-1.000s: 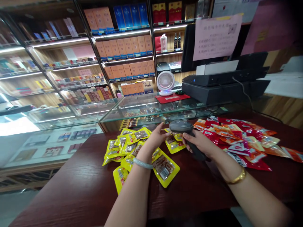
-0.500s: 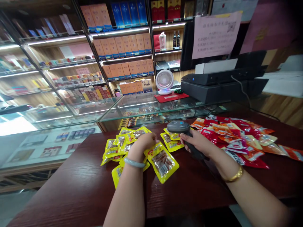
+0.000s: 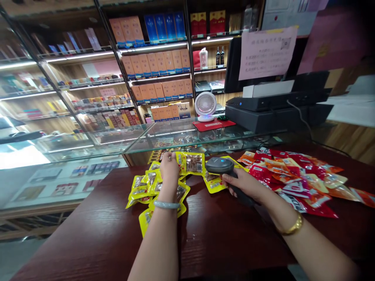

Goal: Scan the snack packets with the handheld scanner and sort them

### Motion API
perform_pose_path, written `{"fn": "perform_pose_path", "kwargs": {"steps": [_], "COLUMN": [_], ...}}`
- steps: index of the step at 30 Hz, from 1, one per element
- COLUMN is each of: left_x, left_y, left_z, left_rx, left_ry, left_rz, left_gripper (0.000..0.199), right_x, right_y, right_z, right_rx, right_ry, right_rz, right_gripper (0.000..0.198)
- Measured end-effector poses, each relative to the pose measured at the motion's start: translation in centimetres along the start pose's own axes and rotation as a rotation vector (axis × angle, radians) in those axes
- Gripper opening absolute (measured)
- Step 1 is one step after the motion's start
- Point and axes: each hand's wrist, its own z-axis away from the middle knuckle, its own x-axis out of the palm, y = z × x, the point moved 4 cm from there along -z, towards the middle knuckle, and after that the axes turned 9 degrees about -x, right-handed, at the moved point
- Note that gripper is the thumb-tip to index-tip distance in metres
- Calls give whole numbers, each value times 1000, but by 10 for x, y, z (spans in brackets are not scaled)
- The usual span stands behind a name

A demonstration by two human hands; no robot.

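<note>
My left hand (image 3: 169, 168) holds a yellow snack packet (image 3: 191, 163) upright above the dark wooden counter (image 3: 99, 230), its clear window facing me. A pale green bangle sits on that wrist. My right hand (image 3: 244, 184) grips a grey barcode scanner (image 3: 219, 166) by its handle, the head just right of the lifted packet and close to it. A pile of yellow snack packets (image 3: 145, 186) lies under and left of my left hand. Another yellow packet (image 3: 213, 184) lies below the scanner head.
A spread of red and orange snack packets (image 3: 295, 181) covers the counter at right. Behind stand a glass display case (image 3: 187, 136), a small white fan (image 3: 205, 106), a black register unit (image 3: 275, 109) with a pink notice, and shelves of boxed goods (image 3: 158, 62).
My left hand picked a yellow packet from the counter and raised it upright beside the scanner head. My right hand with the scanner stayed nearly in place.
</note>
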Motion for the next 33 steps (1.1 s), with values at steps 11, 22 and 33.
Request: {"fn": "perform_pose_path", "kwargs": {"steps": [11,22,33], "left_x": [27,16,14], "left_y": [3,-11,-21], "left_z": [15,7,-4], "left_rx": [-117,93,71], "left_ry": [-167,-222,-135], "left_rz": [229,-617,-798], "left_gripper": [30,35,42], "right_x": [4,3,0], "right_y": [-7,1,3], "right_z": [1,0,0], "right_rx": [-3,41,19], "right_ry": [-27,-20,-8], "right_rz": [-3,-13,-25], "right_gripper": [51,51,49]}}
